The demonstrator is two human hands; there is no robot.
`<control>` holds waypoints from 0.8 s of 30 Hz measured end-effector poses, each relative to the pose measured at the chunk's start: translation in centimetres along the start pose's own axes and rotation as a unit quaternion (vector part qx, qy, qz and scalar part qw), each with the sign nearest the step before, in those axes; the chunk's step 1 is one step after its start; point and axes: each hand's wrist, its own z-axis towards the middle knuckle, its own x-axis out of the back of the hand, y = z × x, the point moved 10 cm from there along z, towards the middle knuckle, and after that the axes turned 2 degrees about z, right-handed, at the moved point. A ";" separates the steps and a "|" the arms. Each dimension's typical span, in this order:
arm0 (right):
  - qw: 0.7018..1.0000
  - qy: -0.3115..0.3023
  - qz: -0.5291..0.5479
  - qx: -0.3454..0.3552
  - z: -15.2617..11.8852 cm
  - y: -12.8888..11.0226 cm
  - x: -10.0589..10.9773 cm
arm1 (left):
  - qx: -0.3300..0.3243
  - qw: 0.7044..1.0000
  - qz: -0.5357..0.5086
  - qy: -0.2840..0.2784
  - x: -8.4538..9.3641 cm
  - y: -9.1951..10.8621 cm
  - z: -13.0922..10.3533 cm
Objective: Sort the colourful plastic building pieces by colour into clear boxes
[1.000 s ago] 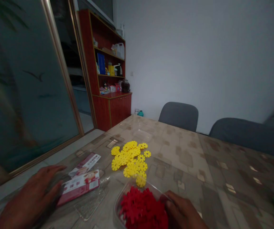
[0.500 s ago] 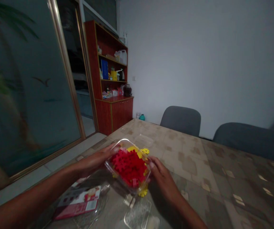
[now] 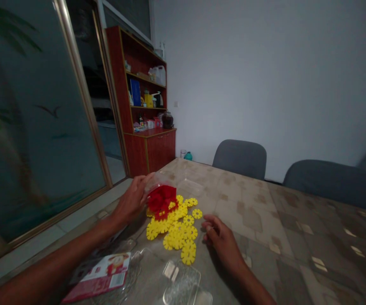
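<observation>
1. left hand (image 3: 133, 198): one, closed on the side of a clear container (image 3: 156, 180), toward the left edge of the table (image 3: 249, 212); container tilted, its mouth toward the table's middle.
2. red pieces (image 3: 162, 201): a heap, toothed where outlines show, at the mouth of the container, partly over the yellow ones; whether all have left the container, cannot tell.
3. yellow pieces (image 3: 179, 234): many, round with notched rims, in a loose overlapping spread on the table, between the two hands.
4. right hand (image 3: 221, 238): one, fingers loosely curled and partly open, just beside the spread, apart from it, on the side away from the table's left edge.
5. clear tray (image 3: 191, 185): one, on the table beyond the spread, toward the far left corner.
6. clear plastic pieces (image 3: 183, 284): flat, on the table, on the wearer's side of the spread.
7. printed card (image 3: 106, 275): pink and white, with barcode, below the left forearm, toward the left edge; clear plastic about it.
8. grey chairs (image 3: 240, 159): two, along the far edge.
9. wooden cabinet (image 3: 160, 148): red-brown, shelved, beyond the far left corner.
</observation>
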 end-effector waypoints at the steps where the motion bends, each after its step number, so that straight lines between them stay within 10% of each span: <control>1: 1.000 0.000 -0.004 0.001 0.0 -0.1 0.0 | -0.019 0.999 0.028 -0.003 -0.2 0.6 -0.3; 11: 0.998 0.001 -0.057 0.008 0.0 -0.7 0.0 | -0.130 0.982 0.108 0.082 1.9 3.4 -0.5; 16: 0.997 0.019 -0.072 0.019 0.1 -1.7 1.1 | -0.020 0.987 -0.031 0.155 3.6 3.6 1.0; 24: 0.996 0.068 -0.052 0.009 0.5 -4.4 3.9 | 0.208 0.868 -0.439 -0.098 -6.9 7.3 -2.3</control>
